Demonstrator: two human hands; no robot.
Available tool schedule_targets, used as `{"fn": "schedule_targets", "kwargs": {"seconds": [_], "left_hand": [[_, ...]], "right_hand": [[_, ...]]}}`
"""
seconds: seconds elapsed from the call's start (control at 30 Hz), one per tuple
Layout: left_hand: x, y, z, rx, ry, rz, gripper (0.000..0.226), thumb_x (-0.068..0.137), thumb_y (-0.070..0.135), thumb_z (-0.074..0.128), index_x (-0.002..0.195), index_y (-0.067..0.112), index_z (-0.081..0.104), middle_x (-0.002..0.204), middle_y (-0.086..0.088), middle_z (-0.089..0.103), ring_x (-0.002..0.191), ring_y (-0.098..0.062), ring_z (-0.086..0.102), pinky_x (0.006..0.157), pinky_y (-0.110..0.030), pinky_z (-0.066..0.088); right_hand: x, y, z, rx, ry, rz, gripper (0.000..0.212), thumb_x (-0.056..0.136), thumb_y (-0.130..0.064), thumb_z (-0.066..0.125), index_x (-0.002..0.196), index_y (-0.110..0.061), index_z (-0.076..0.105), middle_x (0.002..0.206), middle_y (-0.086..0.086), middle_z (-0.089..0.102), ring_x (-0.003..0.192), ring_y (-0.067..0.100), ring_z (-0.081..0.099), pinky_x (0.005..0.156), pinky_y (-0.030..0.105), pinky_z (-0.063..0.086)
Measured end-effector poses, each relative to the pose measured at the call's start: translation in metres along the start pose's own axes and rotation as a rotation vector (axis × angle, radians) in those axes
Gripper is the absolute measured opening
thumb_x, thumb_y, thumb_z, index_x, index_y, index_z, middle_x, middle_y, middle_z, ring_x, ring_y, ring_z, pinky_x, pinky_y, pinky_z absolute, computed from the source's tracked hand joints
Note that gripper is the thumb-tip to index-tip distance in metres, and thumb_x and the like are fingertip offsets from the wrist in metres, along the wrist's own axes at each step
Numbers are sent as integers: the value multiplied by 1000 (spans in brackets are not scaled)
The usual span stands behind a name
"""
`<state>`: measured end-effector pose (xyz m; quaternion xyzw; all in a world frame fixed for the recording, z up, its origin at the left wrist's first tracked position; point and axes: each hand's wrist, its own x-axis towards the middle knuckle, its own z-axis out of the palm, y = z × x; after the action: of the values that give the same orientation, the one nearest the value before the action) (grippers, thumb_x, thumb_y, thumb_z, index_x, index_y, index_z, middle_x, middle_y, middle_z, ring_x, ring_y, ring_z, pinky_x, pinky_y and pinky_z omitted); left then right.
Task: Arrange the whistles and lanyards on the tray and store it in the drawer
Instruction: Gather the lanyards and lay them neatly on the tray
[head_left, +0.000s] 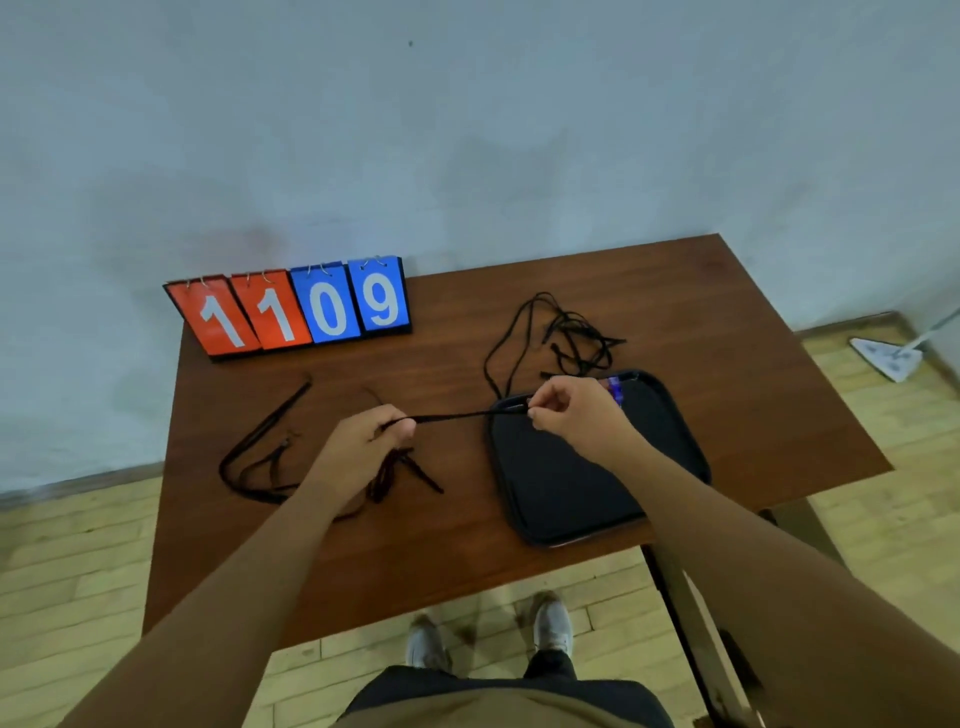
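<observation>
Black rectangular tray with rounded corners and a raised rim: flat on the table's right side, near corner at the front edge.
Black cord lanyard: pinched taut between left hand and right hand, over the tray's far left corner.
Tangled black lanyards: just behind the tray.
Loose black lanyards: at left.
Small purple-blue whistle, partly hidden: at the tray's far rim.

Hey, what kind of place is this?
Likely a sports hall or gym storeroom, not certain: a flip scoreboard stands on the wooden table, the floor is pale wood strips, and a black lanyard is held taut near a tray.
</observation>
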<state>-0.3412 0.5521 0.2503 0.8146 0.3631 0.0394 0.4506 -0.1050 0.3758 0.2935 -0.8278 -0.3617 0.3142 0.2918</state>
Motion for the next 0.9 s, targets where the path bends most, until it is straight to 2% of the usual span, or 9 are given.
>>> {"fn": "schedule_targets", "kwargs": {"seconds": [0.1, 0.27, 0.33, 0.43, 0.5, 0.6, 0.7, 0.8, 0.9], "left_hand": [[3, 13, -19, 1, 78, 9, 18, 101, 35, 55, 89, 30, 68, 86, 9, 68, 83, -4, 62, 71, -26, 46], [2, 54, -33, -78, 107, 45, 18, 101, 36, 55, 89, 31, 67, 78, 6, 70, 71, 1, 62, 75, -28, 46], [-1, 76, -35, -113, 75, 86, 19, 101, 36, 54, 90, 28, 67, 71, 4, 67, 62, 2, 58, 75, -27, 47], [-3, 104, -35, -117, -8, 153, 18, 100, 33, 56, 92, 25, 69, 65, 7, 62, 59, -1, 56, 74, -23, 48], [-1, 113, -35, -90, -38, 179, 15, 100, 33, 57, 93, 28, 69, 65, 10, 61, 59, -3, 56, 75, -22, 51], [2, 117, -36, -93, -44, 207, 14, 99, 33, 58, 92, 29, 70, 66, 12, 61, 57, -1, 51, 68, -21, 47], [4, 112, -39, -126, -29, 183, 13, 99, 32, 59, 93, 28, 70, 65, 12, 59, 55, 1, 50, 63, -20, 43], [4, 100, -39, -70, -3, 104, 13, 99, 35, 58, 94, 31, 69, 64, 18, 61, 58, 6, 55, 68, -21, 46], [4, 86, -35, -28, -4, 63, 14, 100, 36, 56, 96, 33, 69, 71, 19, 65, 65, 6, 58, 72, -23, 48]], "right_hand": [[-3, 6, -21, -12, 103, 39, 6, 93, -18, 67, 90, -14, 70, 72, -5, 65, 47, -2, 53, 43, 13, 37], [-6, 20, -28, -87, 84, 146, 2, 92, -18, 68, 90, -17, 68, 85, -15, 62, 73, 10, 62, 57, 19, 44], [-6, 16, -23, -55, -16, 140, 16, 90, -20, 71, 106, -19, 69, 105, -12, 64, 96, 11, 64, 75, 24, 51], [-10, -17, -10, 172, -154, 1, 56, 91, -22, 72, 143, -23, 51, 137, -14, 53, 127, 6, 48, 104, 27, 41], [-13, -41, 0, 370, -227, -92, 56, 91, -21, 72, 144, -24, 51, 142, -11, 56, 131, 3, 49, 111, 28, 36], [-12, -62, 8, 421, -267, -185, 22, 94, -25, 67, 115, -18, 70, 105, -1, 76, 111, 12, 67, 107, 33, 43], [-9, -61, 2, 485, -252, -183, 16, 100, -22, 60, 98, -9, 70, 67, 2, 65, 77, 22, 71, 88, 32, 53], [-5, -47, -14, 472, -156, -119, 18, 102, -21, 56, 96, -11, 70, 61, 2, 53, 57, 20, 53, 61, 28, 46], [2, -22, -34, 371, -56, -10, 16, 101, -22, 59, 94, -15, 72, 60, 0, 53, 51, 12, 43, 51, 26, 38]]}}
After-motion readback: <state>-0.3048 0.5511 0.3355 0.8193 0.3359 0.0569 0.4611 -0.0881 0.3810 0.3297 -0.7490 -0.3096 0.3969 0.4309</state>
